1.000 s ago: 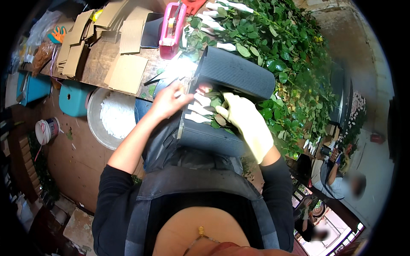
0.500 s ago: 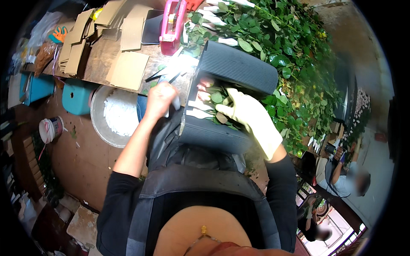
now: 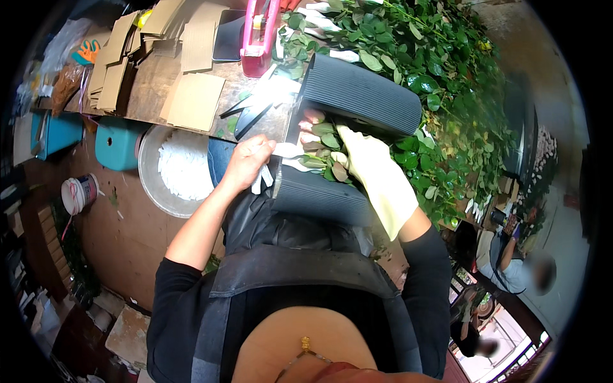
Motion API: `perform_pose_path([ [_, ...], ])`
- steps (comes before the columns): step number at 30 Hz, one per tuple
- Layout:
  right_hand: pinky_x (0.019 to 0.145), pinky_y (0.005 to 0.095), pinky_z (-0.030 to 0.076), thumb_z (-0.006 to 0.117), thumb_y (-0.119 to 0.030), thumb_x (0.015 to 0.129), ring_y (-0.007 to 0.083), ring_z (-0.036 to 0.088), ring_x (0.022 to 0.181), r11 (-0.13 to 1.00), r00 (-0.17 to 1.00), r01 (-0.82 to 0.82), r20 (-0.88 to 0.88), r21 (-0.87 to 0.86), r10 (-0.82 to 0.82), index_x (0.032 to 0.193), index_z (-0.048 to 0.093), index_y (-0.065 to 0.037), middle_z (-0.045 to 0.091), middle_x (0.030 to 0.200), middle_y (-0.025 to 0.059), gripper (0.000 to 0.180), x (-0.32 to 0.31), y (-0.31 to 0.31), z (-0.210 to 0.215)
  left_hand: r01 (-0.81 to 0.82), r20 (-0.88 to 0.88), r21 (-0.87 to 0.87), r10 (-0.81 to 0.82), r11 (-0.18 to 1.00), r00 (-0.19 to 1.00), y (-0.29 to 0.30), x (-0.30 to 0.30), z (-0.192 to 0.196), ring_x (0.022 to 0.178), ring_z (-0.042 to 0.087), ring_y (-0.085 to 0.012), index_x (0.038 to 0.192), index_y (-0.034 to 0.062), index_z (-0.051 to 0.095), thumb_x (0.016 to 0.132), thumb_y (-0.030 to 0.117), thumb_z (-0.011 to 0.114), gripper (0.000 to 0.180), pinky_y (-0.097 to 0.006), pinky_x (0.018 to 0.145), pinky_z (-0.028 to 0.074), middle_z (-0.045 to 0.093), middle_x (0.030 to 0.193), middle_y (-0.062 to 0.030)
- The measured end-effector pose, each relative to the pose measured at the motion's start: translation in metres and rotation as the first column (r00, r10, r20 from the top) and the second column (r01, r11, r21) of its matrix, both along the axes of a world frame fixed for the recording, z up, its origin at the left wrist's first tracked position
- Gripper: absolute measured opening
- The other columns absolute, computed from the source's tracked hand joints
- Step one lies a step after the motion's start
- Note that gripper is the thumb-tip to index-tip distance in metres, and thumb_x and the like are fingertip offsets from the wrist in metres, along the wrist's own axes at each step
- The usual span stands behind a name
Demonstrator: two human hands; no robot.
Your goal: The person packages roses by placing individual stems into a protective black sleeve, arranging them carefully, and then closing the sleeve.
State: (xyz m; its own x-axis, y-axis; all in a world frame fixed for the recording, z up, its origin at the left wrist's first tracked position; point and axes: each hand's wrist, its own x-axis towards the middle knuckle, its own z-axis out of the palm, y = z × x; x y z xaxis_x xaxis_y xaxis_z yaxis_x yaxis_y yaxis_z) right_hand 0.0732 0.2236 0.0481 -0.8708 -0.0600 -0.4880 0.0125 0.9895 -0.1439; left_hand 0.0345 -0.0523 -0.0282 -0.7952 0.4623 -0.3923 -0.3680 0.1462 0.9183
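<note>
A dark ribbed trough (image 3: 361, 96) lies across my lap, open between its two raised sides. Inside it are pale pink rose heads (image 3: 309, 131) with leafy stems, some of the heads covered by white sleeves (image 3: 302, 165). My bare left hand (image 3: 251, 159) is closed at the trough's left end, pinching the tip of a white sleeve on one rose. More loose white sleeves (image 3: 262, 179) hang from below its fingers. My right hand (image 3: 365, 156), in a pale yellow glove, is closed round the rose stems among the leaves; its fingertips are partly hidden.
Leafy roses (image 3: 408, 57) are heaped behind and right of the trough. Cardboard sheets (image 3: 195, 101), dark scissors (image 3: 252, 118) and a pink tape dispenser (image 3: 258, 48) lie on the wooden table. At left stands a metal basin (image 3: 150, 169) of white sleeves. Two people work far right.
My left hand has moved right and slightly down, to a sleeved rose head now at the trough's left end. My right hand has shifted slightly, its fingers now deeper among the leaves.
</note>
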Motion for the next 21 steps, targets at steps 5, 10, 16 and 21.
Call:
perform_pose_path([
  [5,0.079,0.0438,0.058,0.068,-0.034,0.094,0.0312,0.072,0.092,0.995,0.982,-0.046,-0.184,-0.083,0.030,0.129,0.062,-0.015,0.072,0.108,0.0095,0.040,0.008,-0.005,0.043,0.205,-0.255,-0.334,-0.297,0.920,0.920,0.015,-0.011,0.011,0.067,0.057,-0.0201,0.086,0.0039,0.062,0.102,0.035,0.063,0.035,-0.037,0.064,0.046,0.058,0.070,-0.0075],
  [10,0.076,0.0419,0.056,0.064,-0.029,0.095,0.0271,0.072,0.085,0.944,0.938,-0.331,-0.118,-0.015,0.327,0.114,0.069,-0.011,0.073,0.100,0.0086,0.026,0.007,-0.011,0.051,0.380,-0.276,-0.449,-0.530,0.809,0.802,0.032,-0.036,0.019,0.079,0.063,-0.0421,0.091,0.0041,0.067,0.098,0.040,0.061,0.037,-0.049,0.070,0.047,0.065,0.080,-0.0214],
  [16,0.090,0.0455,0.055,0.063,-0.035,0.097,0.0333,0.073,0.102,0.997,0.938,-0.076,0.338,-0.013,0.076,0.117,0.071,-0.004,0.075,0.105,0.0184,0.037,-0.016,-0.023,0.010,0.272,-0.128,-0.195,-0.300,0.942,0.945,0.027,-0.015,-0.012,0.069,0.056,-0.0137,0.088,0.0015,0.068,0.098,0.033,0.067,0.033,-0.035,0.064,0.044,0.060,0.071,-0.0034],
  [21,0.091,0.0449,0.056,0.062,-0.031,0.097,0.0329,0.073,0.104,0.991,0.940,-0.136,0.315,-0.002,0.130,0.120,0.072,-0.007,0.075,0.108,0.0191,0.034,-0.011,-0.019,0.000,-0.359,0.202,0.202,0.320,0.911,0.926,0.004,-0.019,-0.020,0.077,0.057,-0.0078,0.091,0.0028,0.068,0.099,0.020,0.061,0.020,-0.026,0.069,0.045,0.066,0.086,-0.0026],
])
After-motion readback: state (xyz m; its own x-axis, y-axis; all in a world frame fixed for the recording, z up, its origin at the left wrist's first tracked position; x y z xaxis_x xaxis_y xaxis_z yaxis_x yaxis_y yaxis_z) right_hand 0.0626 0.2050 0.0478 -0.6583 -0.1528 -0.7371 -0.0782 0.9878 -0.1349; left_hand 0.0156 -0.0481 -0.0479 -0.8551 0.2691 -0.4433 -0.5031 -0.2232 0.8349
